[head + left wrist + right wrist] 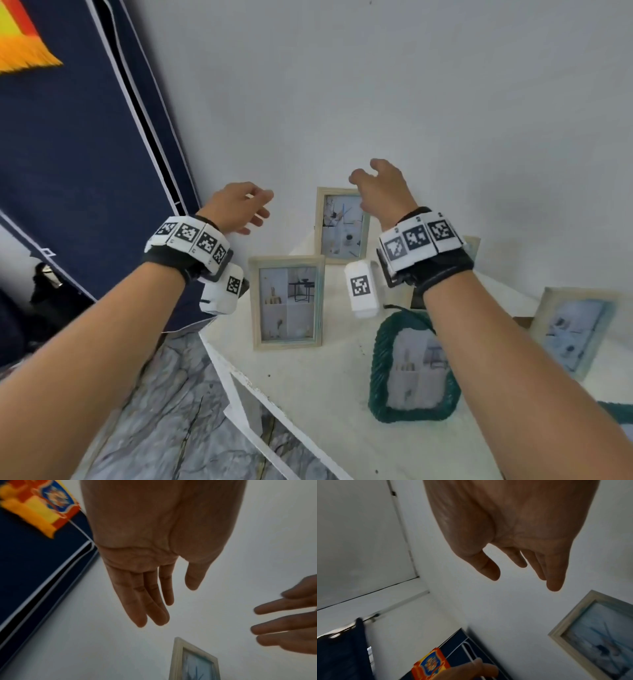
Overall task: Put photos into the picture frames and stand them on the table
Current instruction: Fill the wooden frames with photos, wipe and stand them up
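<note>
Nothing is being held or touched by the left hand (239, 207) or the right hand (382, 192), both being kept loosely spread in the air, while the photo-filled frames (287, 303) are being stood on the table (308, 394) just below them.

no readable text; only square black-and-white coded markers on the wristbands (191, 240)

Left hand (150, 555) empty, fingers straight, before white wall (85, 649). Right hand (289, 627) fingers at right edge. Wooden picture frame (178, 660) below.
</note>
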